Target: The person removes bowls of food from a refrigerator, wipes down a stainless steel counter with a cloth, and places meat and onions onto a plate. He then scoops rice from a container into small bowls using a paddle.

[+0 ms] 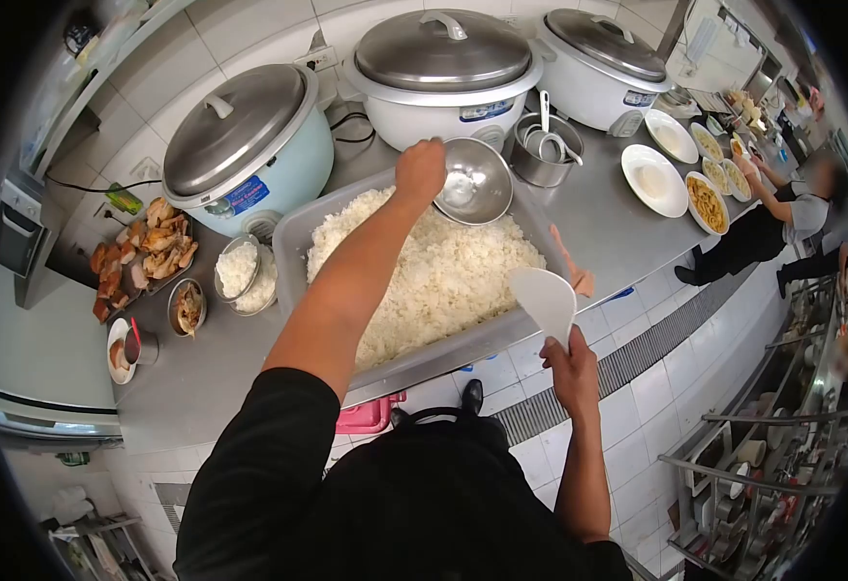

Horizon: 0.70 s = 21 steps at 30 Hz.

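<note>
My left hand point(420, 172) grips the rim of a steel bowl point(475, 182), tipped over the far edge of a grey tub point(293, 228). The bowl looks bare inside. Cooked white rice point(433, 281) fills the tub, partly hidden by my left forearm. In my right hand point(571, 373) is a white rice paddle point(545, 300), its blade by the tub's near right corner. Left of the tub stand bowls of rice point(238, 271).
Three rice cookers point(443, 58) line the wall. A steel pot point(548, 155) holds ladles. White plates point(654, 181) and dishes of food point(707, 203) are at the right, near a person point(797, 208). Roasted meat point(153, 247) lies at the left. A rack point(763, 474) stands behind right.
</note>
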Motion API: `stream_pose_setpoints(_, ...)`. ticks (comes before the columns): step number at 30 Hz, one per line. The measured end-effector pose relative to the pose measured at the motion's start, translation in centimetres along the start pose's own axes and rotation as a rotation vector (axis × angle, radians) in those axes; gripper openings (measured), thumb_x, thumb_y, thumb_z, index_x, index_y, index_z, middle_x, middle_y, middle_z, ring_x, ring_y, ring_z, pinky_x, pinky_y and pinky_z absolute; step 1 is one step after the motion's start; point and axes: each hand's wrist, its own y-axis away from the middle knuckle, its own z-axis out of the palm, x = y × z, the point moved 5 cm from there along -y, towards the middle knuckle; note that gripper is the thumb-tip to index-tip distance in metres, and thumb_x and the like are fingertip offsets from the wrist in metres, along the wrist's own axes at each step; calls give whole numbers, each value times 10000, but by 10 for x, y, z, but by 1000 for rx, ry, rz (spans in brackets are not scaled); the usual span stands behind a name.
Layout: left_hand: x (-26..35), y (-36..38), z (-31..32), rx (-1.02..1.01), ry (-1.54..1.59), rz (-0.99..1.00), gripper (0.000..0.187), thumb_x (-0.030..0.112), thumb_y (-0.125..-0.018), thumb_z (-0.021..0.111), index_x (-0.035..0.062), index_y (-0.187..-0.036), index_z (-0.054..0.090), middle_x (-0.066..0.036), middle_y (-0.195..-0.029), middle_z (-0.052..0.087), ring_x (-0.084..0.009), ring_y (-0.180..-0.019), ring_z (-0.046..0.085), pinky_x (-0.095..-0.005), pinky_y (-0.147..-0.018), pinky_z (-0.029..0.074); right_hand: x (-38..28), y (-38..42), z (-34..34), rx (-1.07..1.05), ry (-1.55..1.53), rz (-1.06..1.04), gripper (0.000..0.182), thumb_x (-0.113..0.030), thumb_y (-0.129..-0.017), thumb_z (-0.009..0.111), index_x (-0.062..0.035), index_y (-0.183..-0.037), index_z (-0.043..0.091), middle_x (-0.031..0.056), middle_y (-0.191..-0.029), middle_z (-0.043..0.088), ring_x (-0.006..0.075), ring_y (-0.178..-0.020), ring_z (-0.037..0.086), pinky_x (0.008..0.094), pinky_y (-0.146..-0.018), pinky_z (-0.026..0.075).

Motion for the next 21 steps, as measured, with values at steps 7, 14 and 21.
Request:
stream_pose_setpoints(7,-32,26,-125,448,160,64,292,48,-791,549,20,-1082,536,-202,-895,645,-366,-741,640,-444,-681,515,-58,-35,51,-180,507,-109,408,-309,-900,563,-96,-1242,496,198,-804,678,368,-786,672,475,-680,499)
stream_pose_setpoints(14,-184,228,-124,630,1169,-670,548,11,-858,392,69,-1395,296,-168,-1156,546,-178,-836,603,-278,-505,491,-155,-109,175,-235,977,-428,403,-231,-919,522,-104,-1299,478,175,-903,690,352,-844,683,463,-719,538)
stream_pose_setpoints(21,-175,304,-97,822,1290,-887,565,11,-863,373,79,-1415,270,-175,-1208,513,-221,-818,601,-313,-589,530,-176,-113,296,-413,1228,-623,297,-101,-912,476,-39,-1190,560,144,-974,700,285,-920,694,394,-749,552)
